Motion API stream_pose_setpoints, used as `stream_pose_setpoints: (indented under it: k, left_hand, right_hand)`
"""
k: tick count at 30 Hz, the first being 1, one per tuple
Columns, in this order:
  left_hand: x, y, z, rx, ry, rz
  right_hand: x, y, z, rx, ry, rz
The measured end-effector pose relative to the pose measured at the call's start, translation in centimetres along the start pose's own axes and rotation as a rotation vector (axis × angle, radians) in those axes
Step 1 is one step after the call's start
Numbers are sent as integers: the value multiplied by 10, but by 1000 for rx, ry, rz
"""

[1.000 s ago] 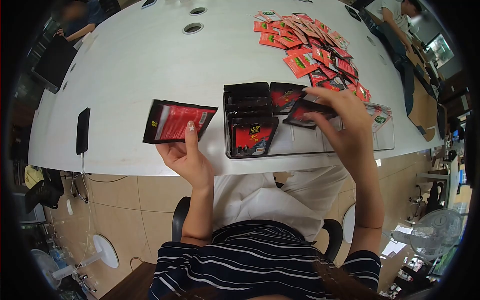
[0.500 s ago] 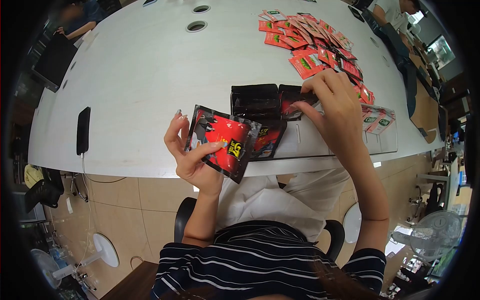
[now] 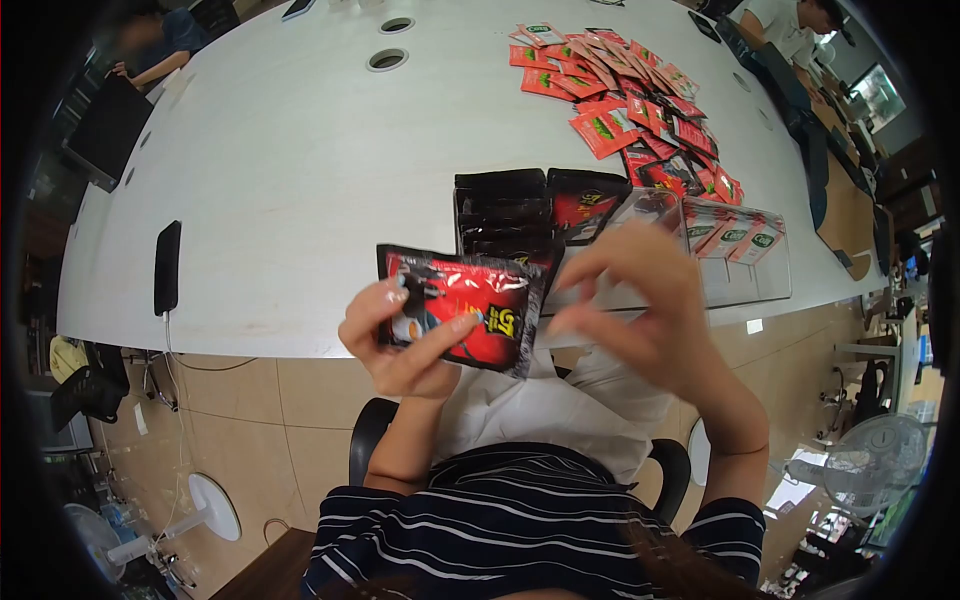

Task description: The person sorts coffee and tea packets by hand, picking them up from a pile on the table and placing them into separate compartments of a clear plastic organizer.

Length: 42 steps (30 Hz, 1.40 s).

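My left hand (image 3: 405, 340) grips a black and red coffee sachet (image 3: 470, 312) by its left side, thumb across its front, in front of the table's near edge. Just right of that sachet is my right hand (image 3: 640, 310), blurred by motion, thumb and fingers apart and nothing between them. Behind both hands stands a clear plastic organizer box (image 3: 745, 290). Its left part holds a row of black sachets (image 3: 503, 200). One more black and red sachet (image 3: 588, 208) lies at the back of the middle part, and several pink and white sachets (image 3: 735, 238) stand in the right part.
A loose heap of red, pink and black sachets (image 3: 610, 125) spreads over the white table (image 3: 290, 190) behind the box. At left lies a black phone (image 3: 167, 265) with a cable. Two people sit at the far corners. A white fan (image 3: 875, 465) stands at right.
My right hand has let go of the black and red sachet in the box's middle part and come back toward my left hand. The sachet in my left hand has turned more level and moved right.
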<state>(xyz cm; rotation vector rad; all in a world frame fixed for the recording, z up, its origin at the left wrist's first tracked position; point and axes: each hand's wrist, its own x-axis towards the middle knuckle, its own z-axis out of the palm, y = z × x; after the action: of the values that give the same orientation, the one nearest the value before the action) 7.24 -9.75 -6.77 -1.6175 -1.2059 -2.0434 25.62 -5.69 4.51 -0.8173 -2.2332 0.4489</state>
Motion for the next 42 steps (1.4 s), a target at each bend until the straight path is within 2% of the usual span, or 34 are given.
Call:
stream_pose_setpoints:
  k: [1, 4, 7, 9, 11, 12, 13, 15, 16, 20, 22, 23, 24, 26, 29, 32, 42]
  left_hand:
    - [1, 3, -1, 2, -39, 59]
    - [0, 10, -2, 13, -124, 190]
    - [2, 18, 10, -170, 29, 36]
    - [4, 20, -1, -251, -13, -63]
    - [23, 32, -18, -419, -217, -118]
    - [35, 35, -24, -460, -284, -62]
    - [46, 41, -28, -500, -353, -11]
    - [67, 56, -30, -551, -301, 148]
    - [76, 64, -32, -606, -287, 205]
    - [104, 75, -50, -734, -324, 430]
    - [98, 117, -56, -498, -251, -251]
    - [97, 122, -55, -513, -224, -219]
    - [100, 115, -48, -564, -225, -68]
    - [102, 108, -43, -622, -211, 92]
    - [108, 100, -41, -659, -178, 187]
    - [115, 92, -39, -683, -147, 257]
    - [150, 58, -27, -697, -20, 485]
  right_hand:
    - [-3, -5, 2, 112, -78, 49]
    - [-11, -8, 5, 207, -97, 69]
    - [-9, -5, -5, 192, 222, 85]
    - [-5, -1, -25, 125, 316, 11]
    - [-9, 5, -38, 2, 402, 132]
    - [-11, 7, -43, -61, 441, 193]
    - [-11, 11, -46, -192, 370, 137]
    - [-9, 20, -50, -446, 215, 23]
    - [-9, 24, -47, -495, 127, 11]
    - [-10, 45, -23, -474, 52, -74]
    - [-6, 51, -14, -486, 59, -111]
    - [-1, 54, -12, -481, 81, -130]
    - [0, 55, -9, -467, 97, -140]
    - [4, 56, -5, -454, 102, -111]
    - [9, 63, 2, -499, 152, -129]
    - [8, 60, 0, -484, 84, -85]
    - [-6, 52, -13, -495, 125, -38]
